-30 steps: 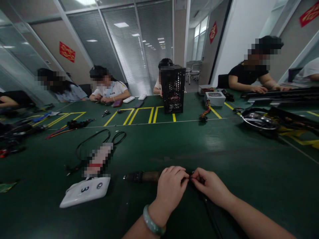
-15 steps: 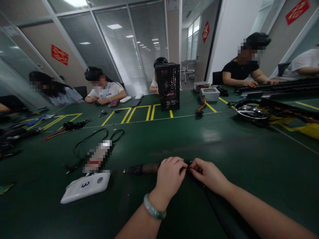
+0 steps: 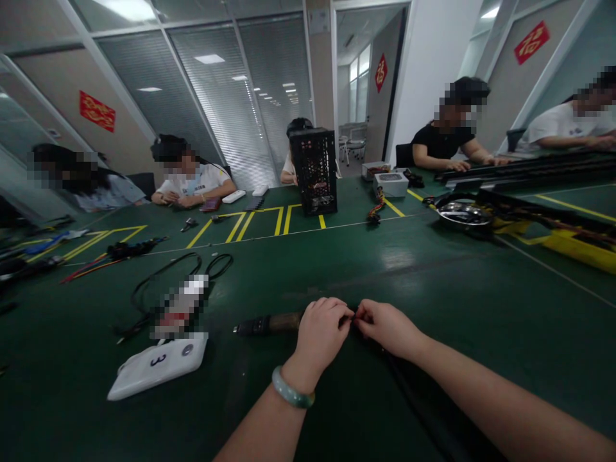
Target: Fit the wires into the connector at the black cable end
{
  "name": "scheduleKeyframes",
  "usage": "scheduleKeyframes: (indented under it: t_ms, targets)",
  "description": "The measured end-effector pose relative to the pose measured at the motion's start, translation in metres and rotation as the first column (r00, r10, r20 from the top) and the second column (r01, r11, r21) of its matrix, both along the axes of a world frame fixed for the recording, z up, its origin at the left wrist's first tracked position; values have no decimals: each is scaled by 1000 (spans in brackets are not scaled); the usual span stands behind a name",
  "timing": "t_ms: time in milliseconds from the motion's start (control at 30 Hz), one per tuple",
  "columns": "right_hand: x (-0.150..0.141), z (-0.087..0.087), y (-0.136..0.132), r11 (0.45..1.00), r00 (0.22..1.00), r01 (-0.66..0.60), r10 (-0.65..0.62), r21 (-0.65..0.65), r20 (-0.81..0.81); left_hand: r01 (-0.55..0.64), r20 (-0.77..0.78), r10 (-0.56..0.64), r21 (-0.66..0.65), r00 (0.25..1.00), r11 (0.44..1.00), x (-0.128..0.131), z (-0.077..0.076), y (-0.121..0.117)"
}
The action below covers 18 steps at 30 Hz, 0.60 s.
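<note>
My left hand [image 3: 321, 328] is closed in a pinch, fingertips almost meeting those of my right hand [image 3: 389, 326], which pinches too. Something small and dark sits between the fingertips, too covered to name. Lying on the green table, an electric screwdriver [image 3: 269, 324] with a black nose and brownish body points left; its rear end disappears behind my left hand. A black cable [image 3: 409, 388] runs from beneath my right hand towards the bottom edge. A greenish bangle [image 3: 292, 389] circles my left wrist.
Left of the screwdriver lie a white case marked 3 [image 3: 158, 366] and a blurred-out device [image 3: 185, 301] with a black cord. Further back stand a black computer case [image 3: 315, 173] and a power supply [image 3: 391, 184]. Several people sit across the table [image 3: 269, 269].
The whole view has shifted slightly, so the room and table things appear further left. Both hands stay together, still pinching, with only small finger movement.
</note>
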State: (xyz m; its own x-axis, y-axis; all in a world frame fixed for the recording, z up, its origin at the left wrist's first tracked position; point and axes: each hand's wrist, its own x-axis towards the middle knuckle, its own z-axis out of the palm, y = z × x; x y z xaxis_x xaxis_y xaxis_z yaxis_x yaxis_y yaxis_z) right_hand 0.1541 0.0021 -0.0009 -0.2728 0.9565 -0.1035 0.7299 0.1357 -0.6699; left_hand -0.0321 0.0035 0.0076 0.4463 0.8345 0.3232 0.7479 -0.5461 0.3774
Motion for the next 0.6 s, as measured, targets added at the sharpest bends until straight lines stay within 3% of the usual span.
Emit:
scheduleKeyframes:
  t_ms: [167,600]
  targets:
    - [2,0,-4,998,999,-6,9,68,-45,2,-7,-2,-10,1000,1000,0,0,1]
    - [6,2,-3,998,994,-53,56,39,-93,-2,-18,1,-30,1000,1000,1,-1,3]
